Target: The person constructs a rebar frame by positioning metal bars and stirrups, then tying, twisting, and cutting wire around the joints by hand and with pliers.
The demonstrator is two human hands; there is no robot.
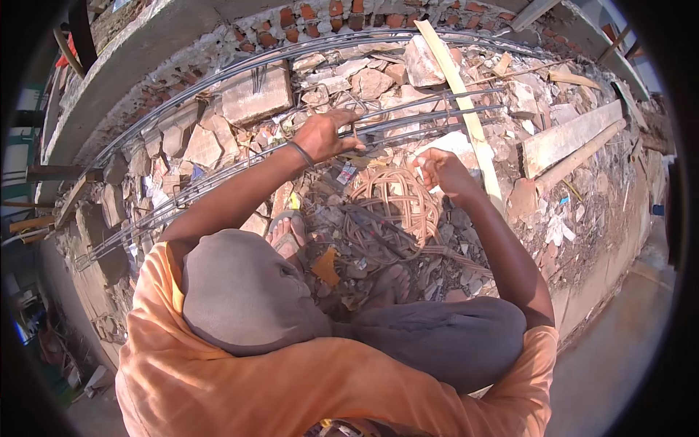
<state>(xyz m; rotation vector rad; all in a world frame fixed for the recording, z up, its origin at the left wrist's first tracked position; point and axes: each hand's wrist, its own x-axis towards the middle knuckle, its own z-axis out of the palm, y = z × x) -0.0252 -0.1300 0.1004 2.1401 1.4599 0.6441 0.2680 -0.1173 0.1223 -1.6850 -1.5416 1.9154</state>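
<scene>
My left hand (329, 136) is at the bundle of long steel rods (429, 116), its fingers closed around a thin bent steel stirrup (354, 132) beside them. A dark band circles that wrist. My right hand (445, 173) is raised just right of it, thumb and fingers pinched together; a small pale bit shows at the fingertips, too small to name. Below both hands lies a round tangle of brown, cord-like loops (397, 200). Darker strands (371, 231) run across its near left side.
Broken concrete and brick rubble (371, 84) covers the ground. A pale wooden strip (455, 87) crosses the rods. Planks (575, 138) lie at right. A low brick wall (291, 25) curves behind. My sandalled foot (287, 233) stands among debris near an orange scrap (325, 267).
</scene>
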